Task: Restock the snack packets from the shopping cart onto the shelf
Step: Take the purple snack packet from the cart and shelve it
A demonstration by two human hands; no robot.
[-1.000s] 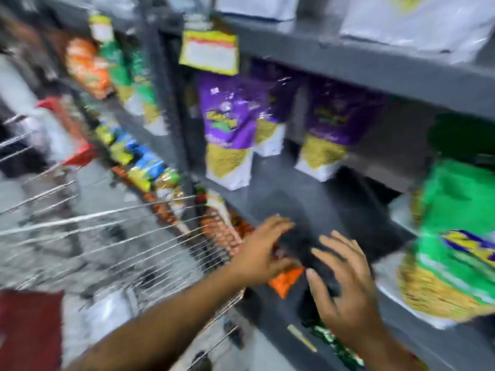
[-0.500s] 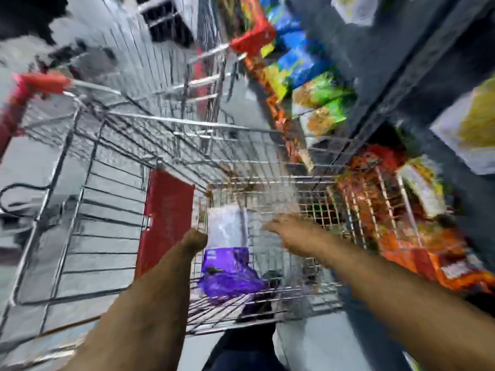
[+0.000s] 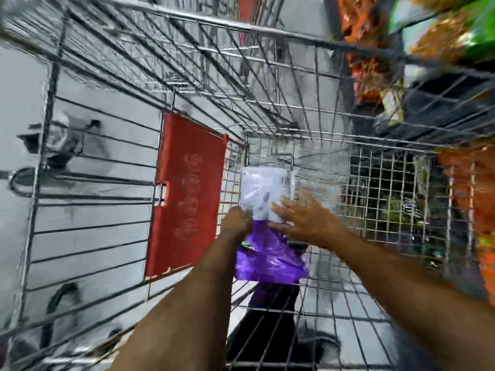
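Both hands met on the purple-and-white snack packet lying in the wire shopping cart: left hand curled against its 9 o'clock edge, right hand spread with fingers flat across its 3 o'clock side. Whether either truly gripped it was unclear through blur.

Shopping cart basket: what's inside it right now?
One purple-and-white snack packet lies in the shopping cart, with the left hand and right hand on it. Nothing else shows on the wire floor; whatever lies under the packet is covered.
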